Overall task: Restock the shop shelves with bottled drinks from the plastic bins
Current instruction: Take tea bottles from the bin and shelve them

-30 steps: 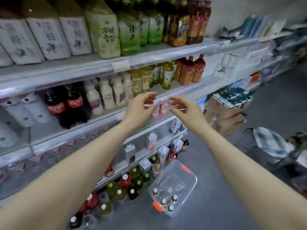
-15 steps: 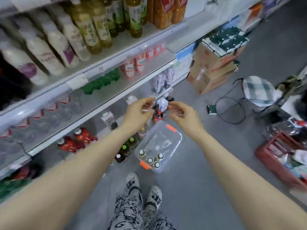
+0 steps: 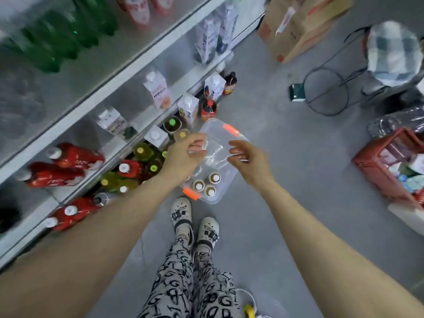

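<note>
left hand (image 3: 183, 157) and right hand (image 3: 250, 161), grips loose and empty, above bin (image 3: 215, 127) of bottles (image 3: 199, 185); labels blurred.

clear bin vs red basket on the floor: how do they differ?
Walls: the clear bin is see-through with orange latches; the red basket is red lattice.
Contents: the clear bin holds a few capped bottles at its near end; the red basket holds mixed goods, too blurred to name.
Both sit on the grey floor.
</note>
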Demonstrator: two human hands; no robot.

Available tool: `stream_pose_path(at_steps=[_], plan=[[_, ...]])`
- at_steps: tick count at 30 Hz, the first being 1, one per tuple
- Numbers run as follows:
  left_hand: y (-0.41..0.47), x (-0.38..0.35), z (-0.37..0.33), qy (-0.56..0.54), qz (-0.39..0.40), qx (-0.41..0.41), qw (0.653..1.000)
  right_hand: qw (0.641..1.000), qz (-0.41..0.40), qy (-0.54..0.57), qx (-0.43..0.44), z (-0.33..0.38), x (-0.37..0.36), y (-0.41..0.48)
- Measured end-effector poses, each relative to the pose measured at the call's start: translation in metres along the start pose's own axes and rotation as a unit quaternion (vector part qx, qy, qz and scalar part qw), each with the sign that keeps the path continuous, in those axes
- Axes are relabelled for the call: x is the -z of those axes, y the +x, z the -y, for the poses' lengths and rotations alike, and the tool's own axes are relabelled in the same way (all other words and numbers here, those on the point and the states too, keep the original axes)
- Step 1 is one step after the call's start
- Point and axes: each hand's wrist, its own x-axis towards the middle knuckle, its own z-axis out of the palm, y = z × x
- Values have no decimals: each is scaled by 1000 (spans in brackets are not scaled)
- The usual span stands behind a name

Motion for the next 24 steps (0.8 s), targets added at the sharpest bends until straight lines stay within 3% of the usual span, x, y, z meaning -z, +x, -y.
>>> stream_pose_path(at_steps=[24], plan=[[160,-128,298,72,150,140,976,962,92,-100,-238,-282,-168,153]])
